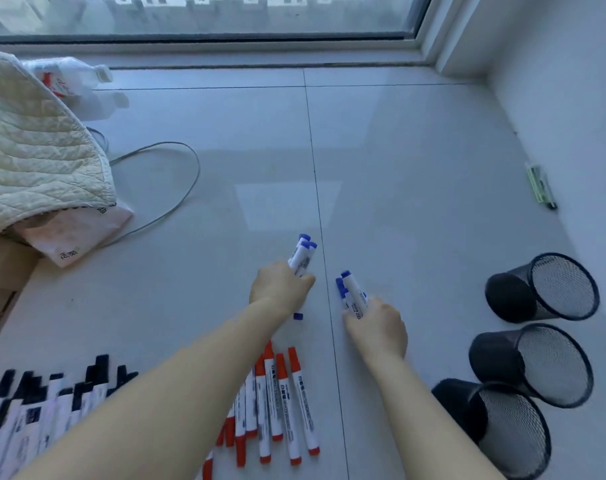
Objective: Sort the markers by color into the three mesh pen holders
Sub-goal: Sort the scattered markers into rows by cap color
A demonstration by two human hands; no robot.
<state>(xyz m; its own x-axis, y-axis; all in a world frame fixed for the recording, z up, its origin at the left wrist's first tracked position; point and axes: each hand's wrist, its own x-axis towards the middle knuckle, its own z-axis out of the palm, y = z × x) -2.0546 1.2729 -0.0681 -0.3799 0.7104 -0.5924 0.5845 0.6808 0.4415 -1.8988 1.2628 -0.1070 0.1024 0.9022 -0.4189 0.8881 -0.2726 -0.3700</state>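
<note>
While lying tipped on the floor [381, 150] at right, mouths toward the camera, showing only mesh inside: far holder [550, 287], middle holder [533, 365], near holder [498, 424]. Gripping a bunch of blue markers [303, 256], fingers curled round it: left hand [280, 287]. Gripping another blue bunch [353, 294] likewise: right hand [377, 327]. Just below the left hand, a loose blue cap [298, 316]. Laid in a row beneath the arms, red markers [277, 403]; at bottom left, black markers [42, 407]. Upper left: quilt [35, 140], bottles [76, 81], cable [177, 174].
</note>
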